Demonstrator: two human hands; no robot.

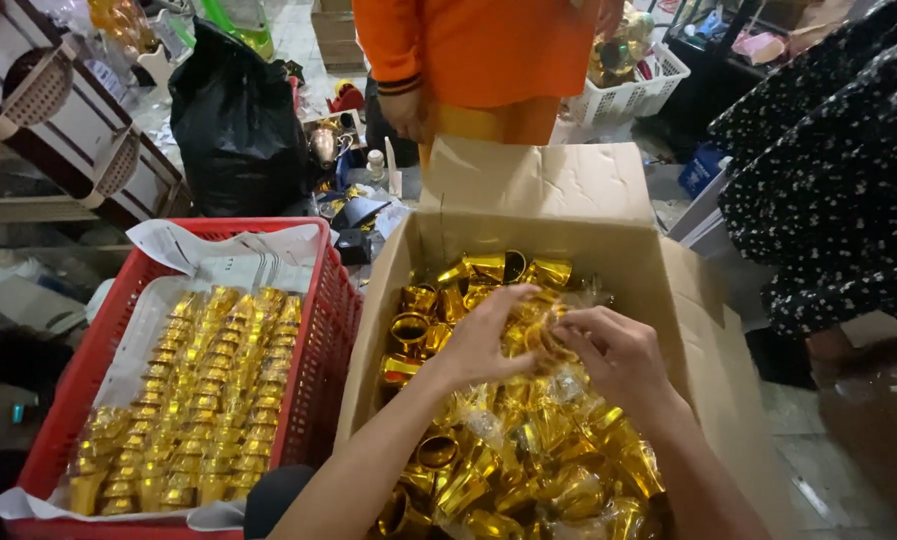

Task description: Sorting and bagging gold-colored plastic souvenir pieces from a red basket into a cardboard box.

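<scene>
Head view: both hands meet over the cardboard box full of shiny gold cups, many in clear wrap. The left hand curls its fingers around 1 gold cup, while the right hand pinches the same piece from its right side; the cup sits between the 2 hands, touching both, just above the heap. I judge the wrap slippery, so the cup could slide out and drop among the loose ones, or a forearm could dent cups beneath. Left of the box, a red crate holds neat rows of nested gold cups. A person in orange stands at the far side.
</scene>
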